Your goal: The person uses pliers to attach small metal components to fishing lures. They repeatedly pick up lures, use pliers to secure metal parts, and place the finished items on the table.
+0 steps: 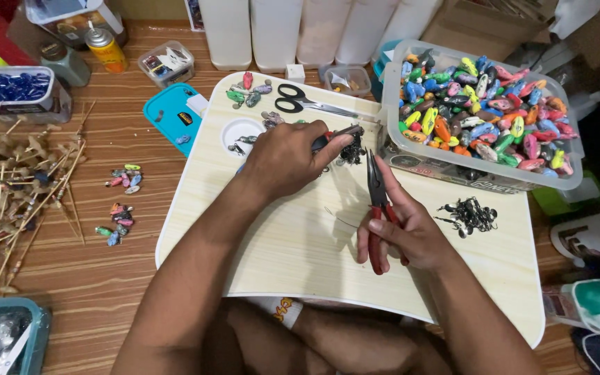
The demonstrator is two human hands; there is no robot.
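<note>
My left hand (287, 161) rests on a pale wooden lap table (300, 236) and grips a second plier-like tool (338, 135) whose tip sits at a small clump of black metal hooks (351, 151). Just to the right, my right hand (405, 236) holds red-handled needle-nose pliers (375, 194), jaws pointing up toward the same clump. A thin wire (338, 217) lies on the table between the hands. Another pile of black hooks (470, 215) lies right of my right hand.
A clear plastic tub (411, 149) of colourful fishing lures sits at the table's right back. Black scissors (298, 103) and a few lures (250, 92) lie at the back. Bamboo sticks (15, 187) and small lures (125, 179) lie on the floor, left. A teal box (175, 114) is nearby.
</note>
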